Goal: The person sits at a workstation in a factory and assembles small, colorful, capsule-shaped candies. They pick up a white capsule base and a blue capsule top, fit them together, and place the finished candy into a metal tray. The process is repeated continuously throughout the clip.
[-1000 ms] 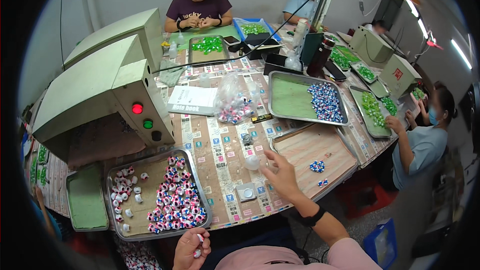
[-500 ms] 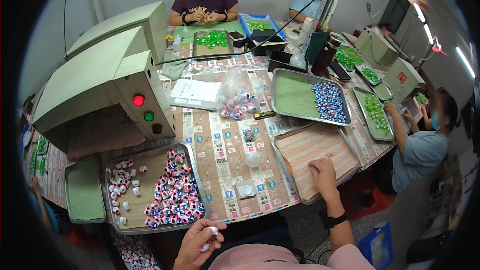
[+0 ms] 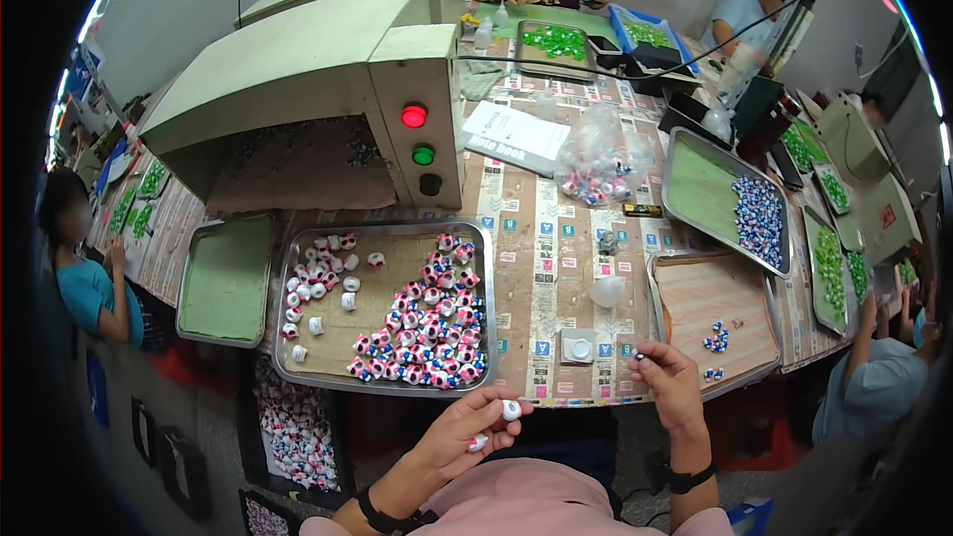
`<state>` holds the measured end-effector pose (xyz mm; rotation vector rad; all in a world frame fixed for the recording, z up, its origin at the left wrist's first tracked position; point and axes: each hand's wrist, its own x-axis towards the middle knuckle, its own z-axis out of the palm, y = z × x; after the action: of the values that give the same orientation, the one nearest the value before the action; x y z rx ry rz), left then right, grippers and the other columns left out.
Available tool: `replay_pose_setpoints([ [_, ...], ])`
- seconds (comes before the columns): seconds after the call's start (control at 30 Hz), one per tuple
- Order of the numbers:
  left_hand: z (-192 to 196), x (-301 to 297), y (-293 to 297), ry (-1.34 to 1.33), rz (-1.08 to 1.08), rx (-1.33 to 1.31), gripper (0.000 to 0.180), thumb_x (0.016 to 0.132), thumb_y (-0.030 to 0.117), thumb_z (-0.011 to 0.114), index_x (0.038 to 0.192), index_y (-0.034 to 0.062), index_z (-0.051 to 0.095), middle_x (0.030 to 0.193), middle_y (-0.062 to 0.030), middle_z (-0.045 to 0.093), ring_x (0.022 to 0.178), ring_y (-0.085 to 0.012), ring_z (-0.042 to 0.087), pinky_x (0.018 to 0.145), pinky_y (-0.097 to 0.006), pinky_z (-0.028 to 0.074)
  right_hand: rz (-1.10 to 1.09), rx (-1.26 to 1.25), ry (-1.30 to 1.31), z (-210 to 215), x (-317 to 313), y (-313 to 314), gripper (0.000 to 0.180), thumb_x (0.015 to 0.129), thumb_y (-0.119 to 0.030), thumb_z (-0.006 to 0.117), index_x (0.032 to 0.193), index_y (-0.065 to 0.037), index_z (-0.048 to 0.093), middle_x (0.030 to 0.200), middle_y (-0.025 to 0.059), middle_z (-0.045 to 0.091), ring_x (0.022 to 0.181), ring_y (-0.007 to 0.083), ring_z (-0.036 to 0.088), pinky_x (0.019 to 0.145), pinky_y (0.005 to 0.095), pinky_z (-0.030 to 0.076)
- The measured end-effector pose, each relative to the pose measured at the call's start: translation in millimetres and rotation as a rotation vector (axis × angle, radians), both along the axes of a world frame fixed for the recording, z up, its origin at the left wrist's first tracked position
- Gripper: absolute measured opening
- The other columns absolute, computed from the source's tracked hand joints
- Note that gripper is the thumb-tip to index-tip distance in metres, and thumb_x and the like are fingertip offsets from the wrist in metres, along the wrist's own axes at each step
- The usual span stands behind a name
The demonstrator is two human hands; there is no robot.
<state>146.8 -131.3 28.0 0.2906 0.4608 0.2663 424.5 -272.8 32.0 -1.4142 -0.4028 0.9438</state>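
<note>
Two small white figures are sitting in the left hand: one figure (image 3: 511,410) is being pinched at the fingertips, the other figure (image 3: 477,443) is resting lower in the curled fingers of that left hand (image 3: 452,437). Taking the figure tray (image 3: 392,268) as my landmark, I am seeing this hand just in front of its near right corner. The right hand (image 3: 673,384), farther right of the figure tray, is pinching a tiny dark piece (image 3: 638,356), too small for me to identify.

I am judging the step in hand as bringing that piece across to the pinched figure; piece and figure are standing apart. The next move is probably calling for holding the figure steady and lining the piece up with care, since such a small part is looking easy to drop.

Set against half a second ago, the right hand is no longer covering part of the pink-lined tray (image 3: 710,288), well right of the figure tray; it is hanging closer to the left hand, and blue-and-white pieces (image 3: 717,339) are now showing on that lining. The left hand is keeping both figures, while my view is swinging leftward.
</note>
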Motion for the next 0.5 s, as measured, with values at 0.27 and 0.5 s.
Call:
replay_pose_setpoints([
  [0.27,-5.7,-3.8,2.2,-0.093,-0.03,-0.042,0.031,0.096,0.011,0.056,0.124,0.0008,0.052,0.113,-0.0114,0.061,0.088,-0.0141,0.065,0.077,-0.027,0.057,0.169,-0.088,0.044,10.1,-18.9,23.2,0.025,0.091,-0.005,0.061,0.113,0.007,0.06,0.097,0.0123,0.067,0.09,0.0178,0.067,0.077,0.0259,0.055],
  [0.5,-1.4,-5.0,0.4,0.035,-0.035,0.042,0.031,0.096,0.012,0.055,0.124,-0.0005,0.051,0.115,-0.0142,0.06,0.089,-0.0165,0.067,0.079,-0.03,0.058,0.195,-0.114,0.01,12.3,-21.8,34.6,0.025,0.091,-0.005,0.062,0.113,0.008,0.06,0.099,0.0128,0.067,0.089,0.0175,0.067,0.077,0.0247,0.055],
])
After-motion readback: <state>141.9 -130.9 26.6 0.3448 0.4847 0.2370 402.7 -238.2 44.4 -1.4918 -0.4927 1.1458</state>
